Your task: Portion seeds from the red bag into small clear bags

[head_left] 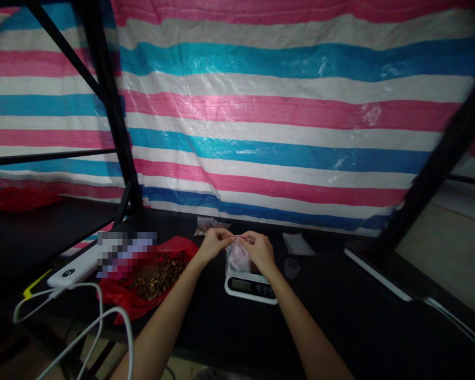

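Note:
A clear zip bag (238, 257) hangs between my two hands, over a white digital scale (251, 289). My left hand (216, 245) pinches the bag's top edge from the left. From the right, my right hand (259, 248) pinches the same edge, where a thin red line runs. Whether the bag's bottom touches the scale, I cannot tell. Left of my forearms, an open red plastic bag (174, 246) holds a heap of small brown pieces (158, 277). Behind my left hand lie small filled zip bags (206, 226).
A flat clear bag (298, 244) and a small clear cup (292, 268) sit right of the scale. A white power bank (73, 269) with a looping white cable (98, 316) is at left. A dark flat device (380, 269) lies at right, near a black frame post (439, 163).

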Available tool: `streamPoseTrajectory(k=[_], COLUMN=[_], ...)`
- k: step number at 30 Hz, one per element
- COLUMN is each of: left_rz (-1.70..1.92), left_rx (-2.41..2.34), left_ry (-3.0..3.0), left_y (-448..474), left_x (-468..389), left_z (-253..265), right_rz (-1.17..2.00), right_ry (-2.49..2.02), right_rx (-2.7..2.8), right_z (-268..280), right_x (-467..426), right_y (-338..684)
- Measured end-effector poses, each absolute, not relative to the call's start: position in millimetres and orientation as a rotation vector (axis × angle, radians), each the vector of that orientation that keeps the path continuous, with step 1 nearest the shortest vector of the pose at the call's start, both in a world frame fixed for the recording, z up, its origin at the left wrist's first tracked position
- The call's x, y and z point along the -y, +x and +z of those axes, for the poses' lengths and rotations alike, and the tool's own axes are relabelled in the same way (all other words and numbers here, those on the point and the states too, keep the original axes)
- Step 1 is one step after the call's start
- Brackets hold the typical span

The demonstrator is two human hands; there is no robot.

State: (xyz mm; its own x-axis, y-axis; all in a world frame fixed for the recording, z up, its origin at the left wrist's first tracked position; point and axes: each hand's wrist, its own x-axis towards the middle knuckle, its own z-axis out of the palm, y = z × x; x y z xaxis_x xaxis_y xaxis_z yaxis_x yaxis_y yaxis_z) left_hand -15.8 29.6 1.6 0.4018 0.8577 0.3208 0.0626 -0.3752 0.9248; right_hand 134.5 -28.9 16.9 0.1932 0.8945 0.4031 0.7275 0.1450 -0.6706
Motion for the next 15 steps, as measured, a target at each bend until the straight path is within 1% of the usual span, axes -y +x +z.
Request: streamPoseTrajectory(k=[7, 15], left_rz=[1.205, 1.096], left_rx=[-0.868, -0.789], left_ry=[1.743, 1.762], left_y=[-19.4, -17.0], left_x=[-32.7, -26.3], left_z=[2.2, 4.1], right_rz=[0.357, 0.365], right_ry=[-1.525, -1.449], right_rx=[1.531, 1.589], right_z=[10.7, 12.8], right_x=[21.7, 26.2], right_y=[138.7, 136.6])
